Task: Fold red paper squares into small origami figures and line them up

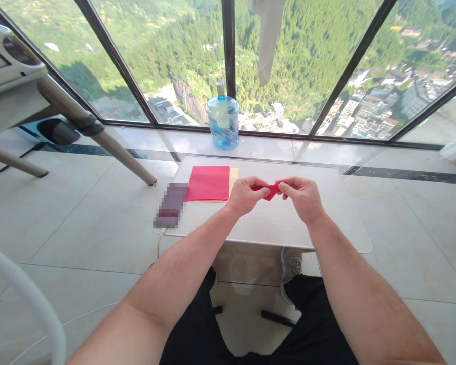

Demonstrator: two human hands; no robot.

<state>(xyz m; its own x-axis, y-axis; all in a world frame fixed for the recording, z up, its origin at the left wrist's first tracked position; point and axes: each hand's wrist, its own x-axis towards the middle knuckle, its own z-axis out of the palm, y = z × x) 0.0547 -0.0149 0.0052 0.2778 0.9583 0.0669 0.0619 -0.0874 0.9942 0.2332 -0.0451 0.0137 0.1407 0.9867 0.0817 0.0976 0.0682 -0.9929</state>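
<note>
Both my hands are raised a little above a small white table (273, 223) and pinch one small folded piece of red paper (270, 191) between them. My left hand (246, 195) grips its left end with curled fingers. My right hand (302, 197) grips its right end with thumb and fingertips. To the left of my hands, a stack of red paper sheets (209, 183) lies flat on the table, with a pale yellow sheet (233, 178) showing at its right edge.
A blurred dark object (171, 205) lies at the table's left edge. A large blue water bottle (223, 121) stands on the floor by the floor-to-ceiling window. A white furniture frame with slanted legs (99, 139) is at the left. My shoe (291, 263) shows under the table.
</note>
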